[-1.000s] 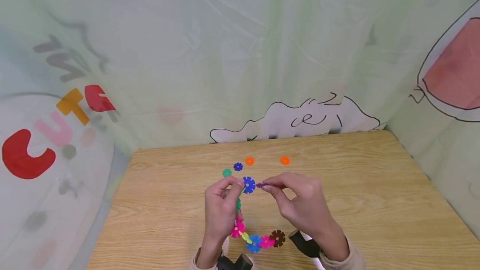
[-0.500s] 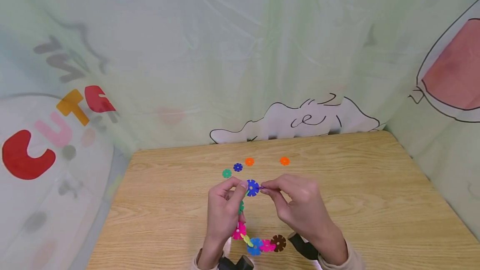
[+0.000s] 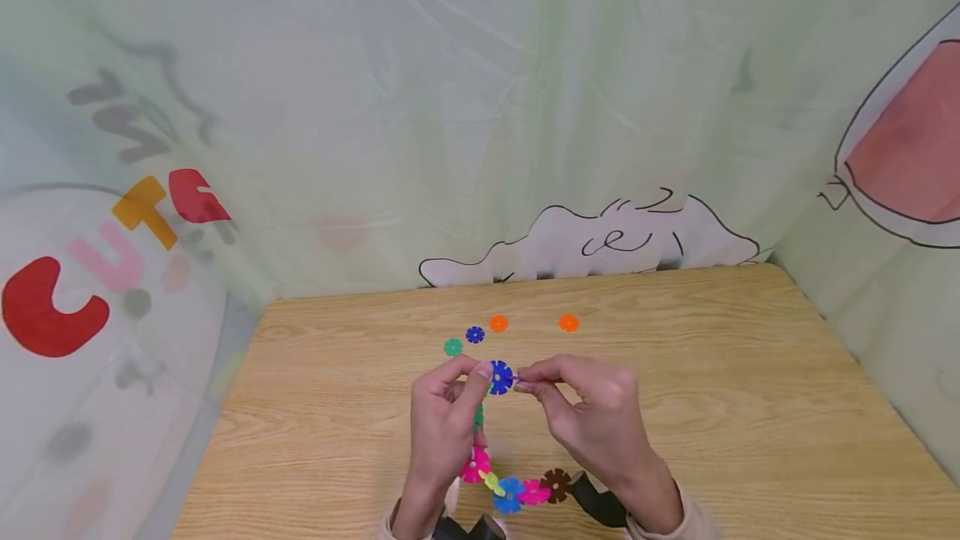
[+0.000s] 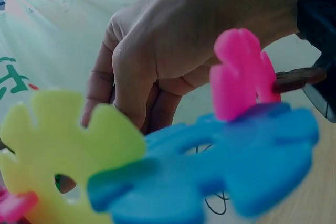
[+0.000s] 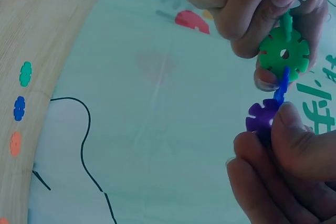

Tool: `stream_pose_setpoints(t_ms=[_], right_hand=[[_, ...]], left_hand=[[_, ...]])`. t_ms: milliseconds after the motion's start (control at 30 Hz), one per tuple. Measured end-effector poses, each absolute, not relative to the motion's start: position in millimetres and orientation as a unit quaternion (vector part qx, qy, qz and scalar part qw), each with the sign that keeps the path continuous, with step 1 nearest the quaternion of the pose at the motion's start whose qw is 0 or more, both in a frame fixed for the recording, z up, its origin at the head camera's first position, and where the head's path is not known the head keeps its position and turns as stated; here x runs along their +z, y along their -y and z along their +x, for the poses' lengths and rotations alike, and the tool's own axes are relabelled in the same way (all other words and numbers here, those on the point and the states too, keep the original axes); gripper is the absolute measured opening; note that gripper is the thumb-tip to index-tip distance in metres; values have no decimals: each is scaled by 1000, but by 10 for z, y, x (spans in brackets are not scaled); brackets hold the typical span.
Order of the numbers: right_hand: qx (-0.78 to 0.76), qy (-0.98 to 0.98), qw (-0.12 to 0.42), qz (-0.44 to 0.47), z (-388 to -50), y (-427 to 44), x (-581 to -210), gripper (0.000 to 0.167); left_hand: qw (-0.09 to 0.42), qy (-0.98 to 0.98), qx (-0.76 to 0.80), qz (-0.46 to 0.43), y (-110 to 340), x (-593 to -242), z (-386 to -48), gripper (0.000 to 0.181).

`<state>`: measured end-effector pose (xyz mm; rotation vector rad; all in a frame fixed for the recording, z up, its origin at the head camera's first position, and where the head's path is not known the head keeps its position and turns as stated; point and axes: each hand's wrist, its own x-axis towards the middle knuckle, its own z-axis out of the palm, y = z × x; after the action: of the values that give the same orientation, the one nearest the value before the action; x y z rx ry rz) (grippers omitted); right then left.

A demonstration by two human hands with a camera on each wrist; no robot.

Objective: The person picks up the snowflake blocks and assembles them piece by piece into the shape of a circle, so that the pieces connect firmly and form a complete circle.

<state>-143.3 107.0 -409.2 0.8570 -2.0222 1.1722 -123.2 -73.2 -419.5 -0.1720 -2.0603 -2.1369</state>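
Observation:
My left hand [image 3: 446,419] pinches a chain of notched discs near its upper end, beside the blue disc [image 3: 498,377]. Below that hand hang green, pink [image 3: 475,465], yellow, light blue [image 3: 509,495], pink and brown [image 3: 556,486] discs. My right hand [image 3: 592,411] pinches a purple disc [image 5: 261,117] between thumb and forefinger, its edge meeting the blue disc [image 5: 282,88]. In the right wrist view a green disc [image 5: 284,54] sits just above them. The left wrist view shows the yellow disc [image 4: 58,135] and light blue disc [image 4: 252,156] up close.
On the wooden table [image 3: 322,373] beyond my hands lie a green disc [image 3: 453,347], a small blue disc [image 3: 475,334] and two orange discs [image 3: 498,323], one further right [image 3: 569,322]. A printed curtain [image 3: 480,107] hangs behind the table.
The purple disc was apart from the blue disc a second ago and now meets its edge. My right hand has moved slightly left and down; both hands keep their pinch.

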Motion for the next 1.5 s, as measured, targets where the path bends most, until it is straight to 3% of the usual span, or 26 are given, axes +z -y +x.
stream_pose_setpoints(t_ms=[167, 333, 467, 600, 733, 900, 1133, 1267, 1367, 1500], right_hand=[[446, 773, 312, 326, -1460, -1044, -4099, 24], [473, 767, 263, 343, -1554, -1074, -4099, 29], [511, 773, 201, 318, -1673, -1171, -4138, 36], [535, 804, 137, 221, -1895, -1287, -4293, 24], [536, 830, 43, 148, -2159, -1299, -4599, 25], [510, 849, -51, 129, -2387, -1057, -4998, 31], [382, 899, -28, 212, -2495, -475, -5191, 42], [293, 913, -44, 280, -2515, -203, -5214, 18], [233, 918, -58, 314, -2549, -98, -5248, 30], [198, 923, -43, 328, -2547, -102, -5266, 16]], left_hand=[[81, 680, -726, -71, 765, -4248, -1271, 24], [71, 664, -742, -62, 844, -4304, -1339, 23], [82, 648, -756, -42, 963, -4308, -1383, 25], [100, 634, -766, -22, 1127, -4284, -1397, 30], [101, 628, -771, -18, 1255, -4266, -1392, 34], [86, 606, -791, -31, 1298, -4260, -1398, 32], [77, 596, -799, -24, 1222, -4264, -1409, 25], [86, 594, -800, -10, 1193, -4278, -1403, 24], [90, 594, -799, -4, 1201, -4289, -1399, 25], [94, 595, -798, -1, 1213, -4290, -1402, 26]])
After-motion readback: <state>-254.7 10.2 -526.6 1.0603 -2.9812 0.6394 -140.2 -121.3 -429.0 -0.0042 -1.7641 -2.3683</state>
